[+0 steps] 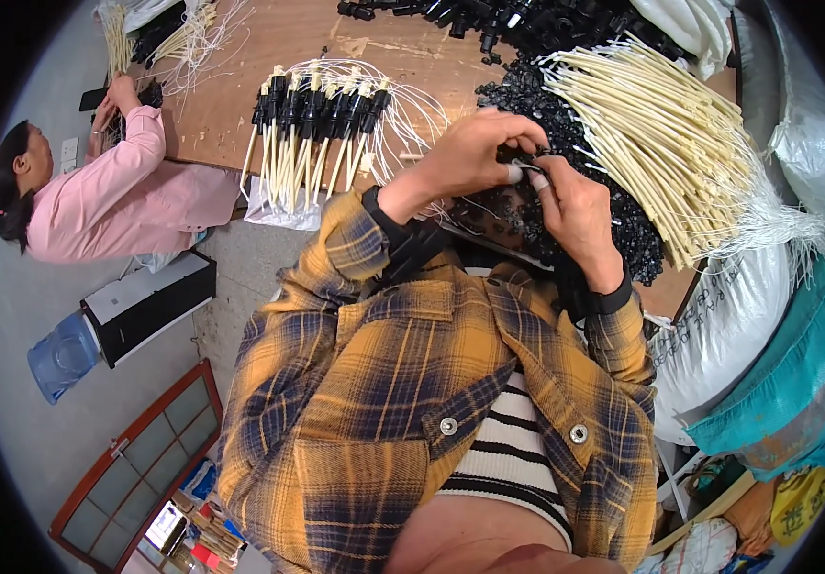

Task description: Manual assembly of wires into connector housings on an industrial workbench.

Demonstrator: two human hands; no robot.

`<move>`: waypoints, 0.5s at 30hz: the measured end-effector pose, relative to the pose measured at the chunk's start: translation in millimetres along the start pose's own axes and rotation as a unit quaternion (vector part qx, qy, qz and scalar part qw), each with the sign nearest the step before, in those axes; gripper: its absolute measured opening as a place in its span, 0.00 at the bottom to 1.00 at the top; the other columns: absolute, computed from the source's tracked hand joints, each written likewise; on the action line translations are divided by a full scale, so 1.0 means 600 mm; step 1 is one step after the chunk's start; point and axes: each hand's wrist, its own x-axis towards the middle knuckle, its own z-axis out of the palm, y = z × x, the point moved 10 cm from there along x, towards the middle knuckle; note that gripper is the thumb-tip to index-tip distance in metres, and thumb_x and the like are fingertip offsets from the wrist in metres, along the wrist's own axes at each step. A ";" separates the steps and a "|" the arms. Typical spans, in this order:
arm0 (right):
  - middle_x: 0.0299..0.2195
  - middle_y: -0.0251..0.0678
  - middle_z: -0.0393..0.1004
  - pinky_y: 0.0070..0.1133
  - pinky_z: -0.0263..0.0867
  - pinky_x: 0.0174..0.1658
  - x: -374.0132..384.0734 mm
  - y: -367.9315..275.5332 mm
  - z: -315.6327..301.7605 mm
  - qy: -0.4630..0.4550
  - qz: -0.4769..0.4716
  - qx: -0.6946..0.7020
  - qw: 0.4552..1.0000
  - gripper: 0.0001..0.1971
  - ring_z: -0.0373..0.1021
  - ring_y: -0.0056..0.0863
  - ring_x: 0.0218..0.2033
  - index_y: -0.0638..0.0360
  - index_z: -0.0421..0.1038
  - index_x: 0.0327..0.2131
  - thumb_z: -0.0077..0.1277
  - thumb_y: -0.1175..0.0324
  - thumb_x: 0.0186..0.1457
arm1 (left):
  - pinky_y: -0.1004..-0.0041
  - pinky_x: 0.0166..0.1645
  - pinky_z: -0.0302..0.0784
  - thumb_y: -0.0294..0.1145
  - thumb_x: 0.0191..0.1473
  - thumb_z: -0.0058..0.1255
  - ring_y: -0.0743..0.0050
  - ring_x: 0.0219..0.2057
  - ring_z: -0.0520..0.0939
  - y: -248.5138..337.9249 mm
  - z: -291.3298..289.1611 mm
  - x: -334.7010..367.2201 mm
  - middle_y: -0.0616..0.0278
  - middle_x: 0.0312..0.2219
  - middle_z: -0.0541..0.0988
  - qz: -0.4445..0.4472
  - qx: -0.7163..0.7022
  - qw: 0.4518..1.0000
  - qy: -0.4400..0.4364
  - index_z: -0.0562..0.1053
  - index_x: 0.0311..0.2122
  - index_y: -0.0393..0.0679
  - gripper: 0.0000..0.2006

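My left hand (478, 153) and my right hand (577, 209) meet over the table's near edge, fingers pinched together. Between their fingertips is a small black part (531, 166), mostly covered, so its exact kind is unclear. Pale wraps show on some of the fingertips. Right beneath and around my hands spreads a heap of small black plastic pieces (635, 251). Close by on the right lies a big bundle of cream-coloured tubes (666, 143) with white wires at one end. Left of my hands, cream sticks with black fittings (312, 120) lie in a row, thin white wires trailing from them.
Larger black plastic parts (518, 21) are piled at the table's far side. White sacks (733, 316) and a teal sack (776, 411) crowd the right. Across on the left, a person in a pink top (111, 206) works at the wooden table (211, 124).
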 end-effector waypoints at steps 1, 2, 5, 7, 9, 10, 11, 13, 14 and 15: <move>0.27 0.45 0.74 0.26 0.67 0.27 -0.001 0.003 -0.001 0.009 0.005 -0.008 1.000 0.08 0.72 0.42 0.24 0.59 0.71 0.39 0.51 0.73 0.54 | 0.72 0.40 0.74 0.18 0.39 0.58 0.67 0.33 0.79 -0.001 0.000 -0.002 0.62 0.31 0.78 0.000 0.001 1.000 0.001 0.74 0.40 0.42 0.18; 0.27 0.45 0.74 0.26 0.67 0.27 -0.001 0.005 -0.003 0.019 0.009 -0.015 1.000 0.09 0.72 0.40 0.24 0.59 0.71 0.40 0.51 0.72 0.54 | 0.74 0.37 0.74 0.17 0.39 0.58 0.69 0.32 0.79 0.004 -0.008 -0.007 0.63 0.30 0.78 0.023 0.023 0.999 0.027 0.75 0.35 0.42 0.14; 0.25 0.42 0.74 0.24 0.67 0.26 -0.002 0.005 -0.017 0.073 0.009 0.091 0.993 0.08 0.72 0.36 0.22 0.59 0.73 0.39 0.51 0.72 0.55 | 0.73 0.31 0.74 0.17 0.37 0.57 0.69 0.30 0.78 0.023 -0.022 -0.013 0.66 0.26 0.77 0.064 0.019 0.993 0.093 0.75 0.25 0.42 0.08; 0.23 0.39 0.73 0.22 0.65 0.26 -0.008 0.013 -0.004 0.047 0.012 0.113 0.992 0.07 0.70 0.31 0.20 0.60 0.74 0.38 0.51 0.72 0.54 | 0.72 0.32 0.74 0.17 0.37 0.56 0.67 0.29 0.78 0.053 -0.020 -0.022 0.64 0.24 0.76 0.141 0.024 0.986 0.091 0.75 0.27 0.43 0.09; 0.21 0.37 0.73 0.20 0.64 0.25 -0.014 0.014 0.008 0.020 0.012 0.138 0.990 0.07 0.68 0.26 0.19 0.60 0.75 0.37 0.51 0.73 0.54 | 0.72 0.34 0.76 0.18 0.39 0.56 0.68 0.31 0.79 0.037 -0.007 -0.026 0.64 0.26 0.78 0.141 0.057 0.986 0.061 0.76 0.30 0.44 0.10; 0.19 0.34 0.71 0.18 0.62 0.25 -0.017 0.031 0.008 0.023 0.067 0.126 0.990 0.06 0.66 0.21 0.18 0.61 0.75 0.35 0.51 0.73 0.53 | 0.74 0.35 0.76 0.18 0.40 0.55 0.69 0.30 0.79 -0.004 -0.020 -0.017 0.63 0.28 0.79 0.060 0.071 0.992 0.090 0.76 0.31 0.43 0.10; 0.17 0.31 0.69 0.15 0.60 0.24 -0.022 0.050 0.008 0.027 0.122 0.113 0.986 0.06 0.63 0.15 0.18 0.61 0.75 0.34 0.51 0.74 0.52 | 0.77 0.35 0.76 0.17 0.41 0.54 0.71 0.30 0.79 -0.051 -0.033 -0.011 0.62 0.30 0.79 -0.021 0.084 0.989 0.119 0.76 0.32 0.42 0.10; 0.16 0.25 0.66 0.13 0.56 0.23 -0.027 0.067 -0.002 0.067 0.147 0.161 0.974 0.06 0.57 0.10 0.19 0.62 0.75 0.33 0.51 0.73 0.52 | 0.76 0.35 0.78 0.19 0.43 0.53 0.72 0.29 0.79 -0.125 -0.061 0.001 0.61 0.30 0.80 -0.058 0.117 0.978 0.161 0.77 0.37 0.42 0.12; 0.16 0.23 0.65 0.13 0.54 0.23 -0.030 0.077 0.001 0.054 0.173 0.155 0.971 0.06 0.56 0.09 0.19 0.62 0.75 0.33 0.51 0.73 0.52 | 0.75 0.35 0.78 0.19 0.44 0.52 0.72 0.28 0.79 -0.159 -0.061 0.011 0.61 0.30 0.80 -0.100 0.167 0.970 0.146 0.77 0.37 0.42 0.12; 0.16 0.21 0.64 0.12 0.53 0.23 -0.033 0.084 0.005 0.041 0.199 0.149 0.968 0.06 0.55 0.09 0.19 0.62 0.75 0.33 0.51 0.73 0.53 | 0.74 0.34 0.78 0.19 0.45 0.52 0.72 0.27 0.79 -0.187 -0.064 0.015 0.60 0.29 0.80 -0.141 0.217 0.957 0.131 0.77 0.37 0.42 0.11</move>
